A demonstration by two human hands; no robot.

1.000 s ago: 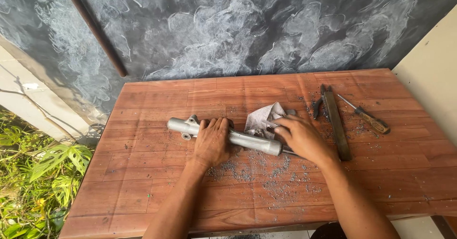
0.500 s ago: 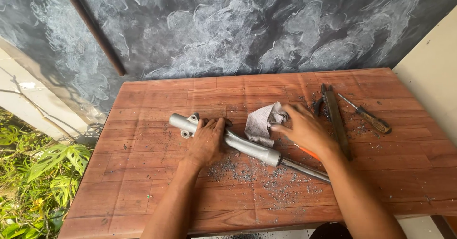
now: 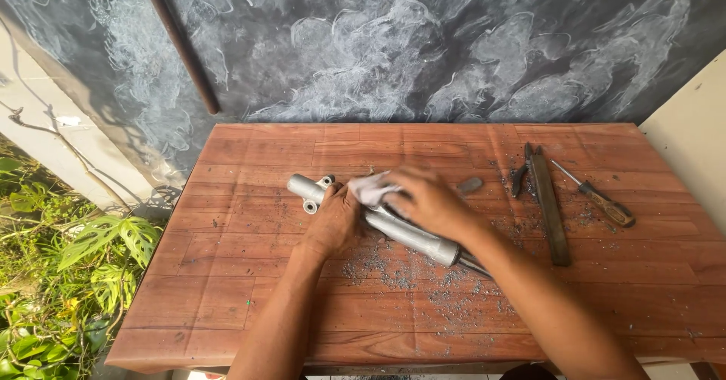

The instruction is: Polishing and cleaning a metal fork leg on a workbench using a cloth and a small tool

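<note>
Since half a second ago your right hand (image 3: pixel 427 198) has slid left along the tube (image 3: pixel 401 229) and carried the rag (image 3: pixel 372 189) with it — the rag now sits bunched on top of the tube near its lugged end instead of lying beside it. Your right hand is closed over the rag and pressing it onto the metal. Your left hand (image 3: pixel 333 221) is wrapped around the tube just behind the lugs, pinning it to the table (image 3: pixel 227 274). The tube lies at a slant across the middle of the table, lugged end up-left, thin rod end down-right under your right forearm. Grey filings (image 3: pixel 408 278) are scattered just below it. To the right lie pliers (image 3: pixel 520 174), a long file (image 3: pixel 550 210) and a screwdriver (image 3: pixel 601 198) — none in any container, all loose on the boards.
</note>
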